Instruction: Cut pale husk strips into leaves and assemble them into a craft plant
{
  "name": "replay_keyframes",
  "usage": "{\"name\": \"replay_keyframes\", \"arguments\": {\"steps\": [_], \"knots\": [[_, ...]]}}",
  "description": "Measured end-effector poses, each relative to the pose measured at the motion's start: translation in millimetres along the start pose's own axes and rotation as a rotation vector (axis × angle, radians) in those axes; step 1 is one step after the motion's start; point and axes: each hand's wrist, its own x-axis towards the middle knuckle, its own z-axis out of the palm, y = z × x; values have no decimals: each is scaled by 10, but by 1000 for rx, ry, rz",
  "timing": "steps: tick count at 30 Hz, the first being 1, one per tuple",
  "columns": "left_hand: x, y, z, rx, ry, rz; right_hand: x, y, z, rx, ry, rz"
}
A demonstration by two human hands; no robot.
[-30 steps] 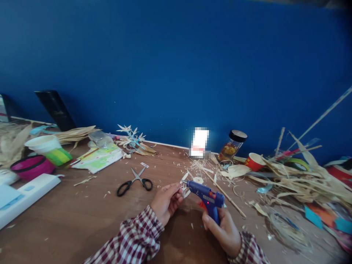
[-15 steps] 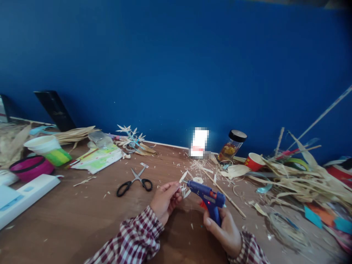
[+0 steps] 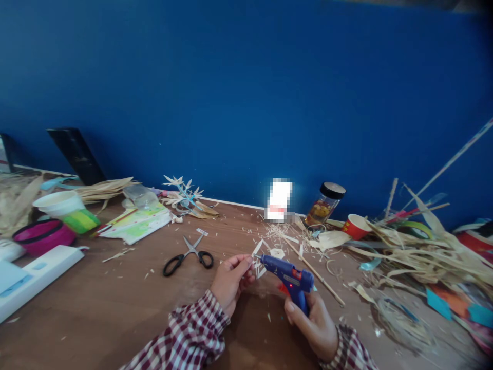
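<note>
A blue hot glue gun [image 3: 287, 273] is gripped by its handle in my right hand [image 3: 318, 324], its small red light lit. Its nozzle points left and is close to the fingertips of my left hand [image 3: 233, 280]. Those fingers are closed in a pinch; whatever is between them is too small to make out. Pale pointed slivers [image 3: 260, 270] lie on the table just behind the nozzle. Black-handled scissors [image 3: 188, 254] rest with their blades apart, left of my left hand.
Beyond my hands are scattered shavings [image 3: 279, 231], a thin stick [image 3: 321, 280] and a lidded jar [image 3: 325, 204]. A red paper cup [image 3: 356, 227] and dried husk strips [image 3: 408, 257] lie right. At left are a white power strip [image 3: 54, 270] and a white-green cup [image 3: 67, 208].
The glue gun has shifted slightly left, bringing its nozzle nearer to my left fingertips. My left hand has hardly moved.
</note>
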Motion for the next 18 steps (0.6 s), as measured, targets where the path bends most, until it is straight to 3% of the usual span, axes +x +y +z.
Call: {"name": "replay_keyframes", "arguments": {"steps": [18], "knots": [[4, -22, -11, -2, 8, -6, 1, 33, -2, -16, 55, 5]]}}
